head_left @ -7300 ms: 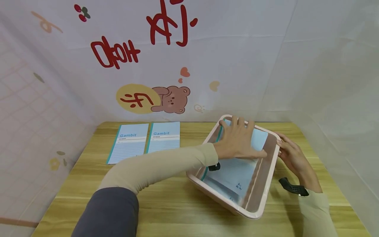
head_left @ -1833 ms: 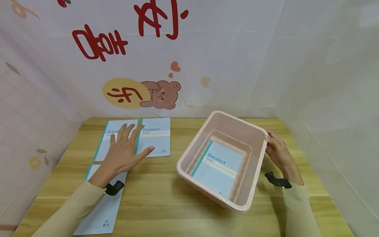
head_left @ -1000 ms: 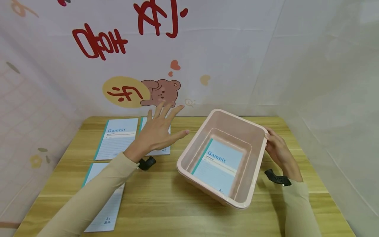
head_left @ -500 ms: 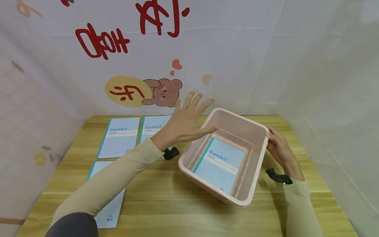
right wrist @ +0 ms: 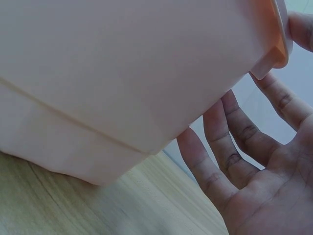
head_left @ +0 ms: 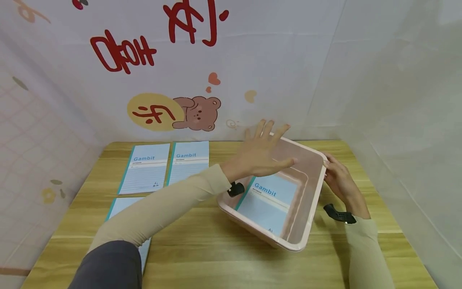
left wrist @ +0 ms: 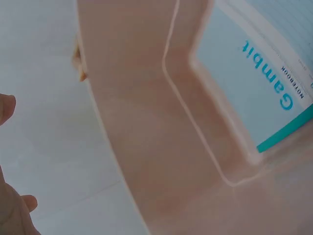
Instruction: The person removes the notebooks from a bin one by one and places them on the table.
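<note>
My left hand hovers over the far left part of a pink plastic basin, fingers spread and holding nothing. Inside the basin lies a light blue "Gambit" notebook with a teal spine. In the left wrist view, that notebook rests on the basin floor, while parts of the hand show at the left edge. My right hand grips the basin's right rim near the far corner. From the right wrist view, its thumb is at the rim and its fingers touch the outer wall.
Two matching notebooks, one at left and one beside it, lie along the back of the wooden table. A third notebook lies in front, partly hidden under my left arm. A printed cloth wall borders the back.
Earlier, my left hand was inside the basin on a notebook; a third notebook then appears on the table at front left. The empty left hand has since swept right to the basin. Right hand keeps its grip.
</note>
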Action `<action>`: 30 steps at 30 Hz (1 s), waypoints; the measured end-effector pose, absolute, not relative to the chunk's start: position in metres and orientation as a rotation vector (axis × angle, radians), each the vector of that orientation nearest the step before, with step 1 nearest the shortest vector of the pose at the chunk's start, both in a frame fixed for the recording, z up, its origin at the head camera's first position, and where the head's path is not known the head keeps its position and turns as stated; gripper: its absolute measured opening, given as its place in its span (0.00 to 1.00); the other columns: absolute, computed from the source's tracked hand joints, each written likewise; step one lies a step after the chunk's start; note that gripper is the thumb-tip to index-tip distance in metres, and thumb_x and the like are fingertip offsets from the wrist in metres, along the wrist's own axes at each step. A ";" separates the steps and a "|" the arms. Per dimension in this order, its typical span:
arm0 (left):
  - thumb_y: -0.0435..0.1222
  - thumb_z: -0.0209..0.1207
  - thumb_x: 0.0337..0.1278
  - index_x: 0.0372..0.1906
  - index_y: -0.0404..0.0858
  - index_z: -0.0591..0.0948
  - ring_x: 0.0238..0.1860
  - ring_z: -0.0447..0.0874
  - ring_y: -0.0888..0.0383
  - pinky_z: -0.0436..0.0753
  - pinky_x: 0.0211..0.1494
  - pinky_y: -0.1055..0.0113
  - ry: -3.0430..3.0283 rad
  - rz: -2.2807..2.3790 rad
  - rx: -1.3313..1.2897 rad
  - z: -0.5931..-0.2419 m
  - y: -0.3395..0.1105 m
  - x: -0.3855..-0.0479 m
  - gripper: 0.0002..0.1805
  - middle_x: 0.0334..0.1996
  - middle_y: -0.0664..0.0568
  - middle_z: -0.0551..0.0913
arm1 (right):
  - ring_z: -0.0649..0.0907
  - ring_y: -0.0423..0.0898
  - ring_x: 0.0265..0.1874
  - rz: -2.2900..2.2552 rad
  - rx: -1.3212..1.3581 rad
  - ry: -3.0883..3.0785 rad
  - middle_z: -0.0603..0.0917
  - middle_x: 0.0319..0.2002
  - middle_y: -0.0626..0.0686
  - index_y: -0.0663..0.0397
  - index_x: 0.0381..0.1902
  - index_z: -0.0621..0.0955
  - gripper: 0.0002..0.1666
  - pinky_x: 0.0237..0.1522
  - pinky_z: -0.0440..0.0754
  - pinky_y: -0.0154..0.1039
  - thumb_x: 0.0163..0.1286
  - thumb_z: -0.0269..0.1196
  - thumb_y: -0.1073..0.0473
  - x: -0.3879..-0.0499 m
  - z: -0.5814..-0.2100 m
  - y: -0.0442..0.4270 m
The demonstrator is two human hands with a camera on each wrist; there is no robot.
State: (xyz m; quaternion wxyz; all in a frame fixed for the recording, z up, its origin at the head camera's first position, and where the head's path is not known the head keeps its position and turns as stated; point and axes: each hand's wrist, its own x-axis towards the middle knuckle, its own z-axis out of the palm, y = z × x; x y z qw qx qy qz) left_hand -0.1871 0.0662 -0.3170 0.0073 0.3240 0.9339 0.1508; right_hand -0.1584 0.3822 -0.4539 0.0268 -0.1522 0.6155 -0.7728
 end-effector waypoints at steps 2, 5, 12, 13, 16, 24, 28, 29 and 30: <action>0.76 0.46 0.59 0.83 0.64 0.42 0.85 0.34 0.45 0.49 0.78 0.31 2.910 0.457 1.001 -0.324 0.074 -0.187 0.52 0.84 0.46 0.43 | 0.81 0.38 0.46 -2.384 -0.472 1.897 0.82 0.52 0.47 0.53 0.65 0.73 0.21 0.46 0.81 0.31 0.83 0.40 0.66 -0.158 -0.455 0.382; 0.76 0.45 0.59 0.83 0.63 0.44 0.85 0.38 0.45 0.53 0.78 0.31 2.933 0.380 1.006 -0.336 0.085 -0.185 0.52 0.84 0.46 0.43 | 0.81 0.38 0.46 -2.379 -0.489 1.878 0.82 0.52 0.46 0.52 0.65 0.73 0.21 0.47 0.81 0.31 0.83 0.39 0.66 -0.157 -0.457 0.382; 0.77 0.43 0.60 0.83 0.59 0.45 0.83 0.41 0.43 0.54 0.78 0.36 2.938 0.219 1.063 -0.363 0.105 -0.182 0.52 0.82 0.45 0.48 | 0.81 0.38 0.46 -2.404 -0.510 1.822 0.81 0.54 0.46 0.53 0.65 0.73 0.21 0.46 0.81 0.30 0.83 0.39 0.66 -0.159 -0.457 0.383; 0.76 0.44 0.60 0.83 0.59 0.46 0.83 0.41 0.43 0.53 0.78 0.35 2.930 0.225 1.066 -0.366 0.108 -0.182 0.52 0.82 0.44 0.47 | 0.81 0.38 0.46 -2.403 -0.496 1.836 0.81 0.54 0.46 0.53 0.65 0.73 0.21 0.47 0.81 0.30 0.83 0.39 0.66 -0.159 -0.457 0.383; 0.75 0.45 0.61 0.83 0.57 0.46 0.84 0.38 0.42 0.49 0.77 0.29 2.888 0.282 1.039 -0.374 0.114 -0.182 0.52 0.83 0.43 0.44 | 0.82 0.38 0.48 -2.387 -0.456 1.889 0.82 0.54 0.45 0.51 0.66 0.73 0.21 0.48 0.81 0.31 0.83 0.40 0.65 -0.160 -0.456 0.381; 0.75 0.45 0.61 0.82 0.56 0.47 0.84 0.42 0.42 0.57 0.74 0.28 2.851 0.100 0.995 -0.406 0.127 -0.181 0.51 0.82 0.44 0.47 | 0.82 0.37 0.48 -2.373 -0.493 1.848 0.82 0.54 0.46 0.52 0.66 0.73 0.22 0.47 0.81 0.31 0.84 0.39 0.65 -0.161 -0.456 0.379; 0.74 0.46 0.61 0.82 0.56 0.48 0.83 0.46 0.41 0.61 0.71 0.29 2.818 0.027 1.039 -0.421 0.127 -0.179 0.50 0.80 0.45 0.54 | 0.82 0.38 0.48 -2.384 -0.521 1.819 0.81 0.54 0.46 0.53 0.67 0.72 0.22 0.47 0.81 0.31 0.83 0.38 0.66 -0.159 -0.456 0.381; 0.74 0.46 0.61 0.82 0.56 0.48 0.82 0.48 0.42 0.62 0.71 0.29 2.811 0.010 1.045 -0.425 0.128 -0.179 0.51 0.78 0.45 0.56 | 0.81 0.38 0.47 -2.383 -0.522 1.831 0.81 0.54 0.46 0.52 0.67 0.72 0.22 0.47 0.81 0.31 0.84 0.38 0.66 -0.159 -0.456 0.382; 0.74 0.45 0.62 0.82 0.56 0.48 0.82 0.49 0.43 0.62 0.71 0.30 2.806 0.002 1.050 -0.427 0.128 -0.179 0.50 0.78 0.46 0.57 | 0.81 0.38 0.47 -2.383 -0.523 1.841 0.81 0.53 0.46 0.53 0.67 0.72 0.22 0.47 0.81 0.31 0.84 0.38 0.66 -0.159 -0.455 0.382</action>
